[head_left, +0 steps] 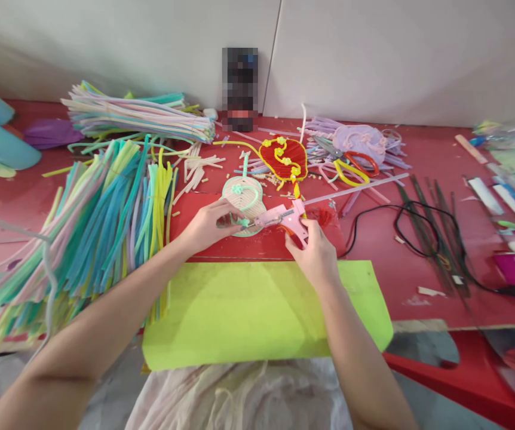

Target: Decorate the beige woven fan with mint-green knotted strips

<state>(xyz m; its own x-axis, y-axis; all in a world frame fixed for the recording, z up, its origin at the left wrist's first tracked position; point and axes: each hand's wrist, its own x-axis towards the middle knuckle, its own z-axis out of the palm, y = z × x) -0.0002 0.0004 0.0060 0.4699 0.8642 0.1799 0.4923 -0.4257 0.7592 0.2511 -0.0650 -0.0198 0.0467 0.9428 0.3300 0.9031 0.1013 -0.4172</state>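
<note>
In my right hand (315, 254) is a pink hot glue gun (272, 216), its nozzle pointing left and a long translucent glue stick (358, 189) running out of its back. My left hand (208, 227) pinches a small mint-green piece (243, 223) at the nozzle tip; whether the two touch I cannot tell. Under and behind that piece lies a cream, gourd-shaped pipe-cleaner craft (253, 200) edged in mint, with a mint flower and curl on it. Just beyond, a red craft (291, 158) with yellow edging and small yellow flowers rests on the table.
Bundles of coloured pipe cleaners (105, 221) fill the left side. Scissors (351, 171) lie beside a lilac craft (359, 141). A black cable (376, 207) loops on the right. A lime-green sheet (257, 310) covers the front edge, and a pixelated upright object (239, 89) leans against the wall.
</note>
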